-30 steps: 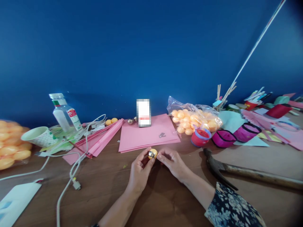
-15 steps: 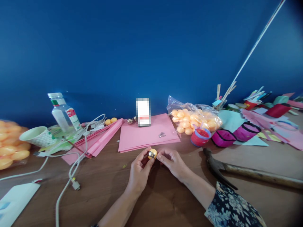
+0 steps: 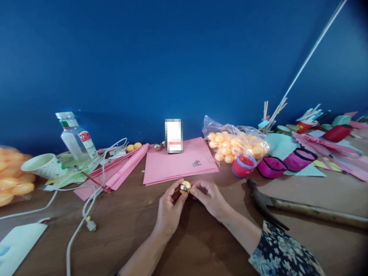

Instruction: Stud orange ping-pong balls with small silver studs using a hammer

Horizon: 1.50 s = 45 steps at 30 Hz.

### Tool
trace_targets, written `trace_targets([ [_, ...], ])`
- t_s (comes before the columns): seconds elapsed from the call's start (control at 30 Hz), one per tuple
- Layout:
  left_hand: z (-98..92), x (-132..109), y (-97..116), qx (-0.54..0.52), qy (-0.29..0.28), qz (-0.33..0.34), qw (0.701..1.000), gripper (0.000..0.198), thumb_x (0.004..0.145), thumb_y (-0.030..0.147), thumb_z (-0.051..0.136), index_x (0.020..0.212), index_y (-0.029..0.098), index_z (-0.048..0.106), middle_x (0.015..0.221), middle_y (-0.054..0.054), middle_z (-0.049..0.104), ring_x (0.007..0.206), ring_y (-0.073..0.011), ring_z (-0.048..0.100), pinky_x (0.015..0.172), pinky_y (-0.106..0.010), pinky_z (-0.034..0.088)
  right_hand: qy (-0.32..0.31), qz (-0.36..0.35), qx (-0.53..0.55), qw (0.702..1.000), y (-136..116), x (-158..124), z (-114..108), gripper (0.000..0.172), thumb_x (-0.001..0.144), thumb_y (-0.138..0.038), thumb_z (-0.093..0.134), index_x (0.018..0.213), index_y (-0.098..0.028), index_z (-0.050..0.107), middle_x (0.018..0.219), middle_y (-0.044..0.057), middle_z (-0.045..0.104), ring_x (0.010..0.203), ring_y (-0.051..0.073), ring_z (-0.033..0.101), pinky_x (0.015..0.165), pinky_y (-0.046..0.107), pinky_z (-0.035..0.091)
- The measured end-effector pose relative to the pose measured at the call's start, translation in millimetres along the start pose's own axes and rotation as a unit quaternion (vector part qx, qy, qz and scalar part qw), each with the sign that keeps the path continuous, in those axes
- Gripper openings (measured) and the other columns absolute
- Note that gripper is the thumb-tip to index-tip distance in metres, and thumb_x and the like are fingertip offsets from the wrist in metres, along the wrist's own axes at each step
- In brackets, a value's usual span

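Between thumb and fingers, my left hand (image 3: 169,211) grips a small orange ball (image 3: 186,186) that is partly covered with shiny silver pieces, probably flat metal heads. My right hand (image 3: 209,197) is closed in a pinch at the ball's right side, its fingertips touching or almost touching it. What the pinch holds, if anything, is too small to make out. Beyond the hands lie stacked sheets of pink paper (image 3: 161,165), with a little heap of small silver pieces (image 3: 196,163) on them. Silver-covered balls (image 3: 157,147) rest at the paper's far left edge.
A claw hammer (image 3: 310,209) lies to the right. Behind it stand magenta fabric cups (image 3: 271,167), a red-and-purple pot (image 3: 243,166) and a bag of orange balls (image 3: 227,145). On the left are a white cable (image 3: 86,209), a paper cup (image 3: 43,165) and a clear bottle (image 3: 71,138).
The hands and the ball keep nearly the same pose. The view has shifted very slightly, so things on the left appear a little further left.
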<state>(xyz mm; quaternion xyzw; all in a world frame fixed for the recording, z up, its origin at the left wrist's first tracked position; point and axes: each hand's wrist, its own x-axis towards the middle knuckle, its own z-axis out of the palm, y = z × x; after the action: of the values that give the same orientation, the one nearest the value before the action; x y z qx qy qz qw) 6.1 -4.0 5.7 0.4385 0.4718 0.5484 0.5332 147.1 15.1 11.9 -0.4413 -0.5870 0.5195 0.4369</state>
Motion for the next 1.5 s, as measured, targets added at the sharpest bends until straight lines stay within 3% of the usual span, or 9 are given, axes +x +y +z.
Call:
trace_targets([
  [0.93,1.0,-1.1,-1.7,0.026,0.008,-0.001,1.0,0.044,0.07,0.028,0.062,0.112,0.018,0.054,0.109,-0.007,0.063,0.101,-0.0217,0.057,0.091,-0.034,0.043,0.049,0.0,0.004,0.999,2.1,0.1,4.1,0.018,0.074,-0.033,0.059,0.075,-0.016,0.052,0.069,-0.001,0.059,0.063,0.012,0.054,0.059,0.023,0.043],
  [1.17,0.8,-0.5,0.0,-0.021,-0.016,-0.016,1.0,0.047,0.07,0.027,0.062,0.115,0.017,0.051,0.111,-0.009,0.061,0.103,-0.0222,0.056,0.091,-0.036,0.043,0.015,-0.002,0.064,0.998,1.6,0.4,4.8,0.02,0.077,-0.033,0.056,0.091,-0.018,0.053,0.087,0.003,0.062,0.08,0.015,0.059,0.072,0.027,0.048],
  [1.5,0.4,-0.2,0.7,-0.089,-0.005,-0.04,0.995,0.027,0.073,0.027,0.06,0.097,0.017,0.056,0.096,-0.006,0.064,0.086,-0.0148,0.061,0.082,-0.028,0.047,0.008,-0.034,0.003,0.999,-0.1,-0.9,5.8,0.021,0.08,-0.03,0.053,0.097,-0.018,0.056,0.092,0.005,0.062,0.083,0.016,0.059,0.075,0.029,0.048],
])
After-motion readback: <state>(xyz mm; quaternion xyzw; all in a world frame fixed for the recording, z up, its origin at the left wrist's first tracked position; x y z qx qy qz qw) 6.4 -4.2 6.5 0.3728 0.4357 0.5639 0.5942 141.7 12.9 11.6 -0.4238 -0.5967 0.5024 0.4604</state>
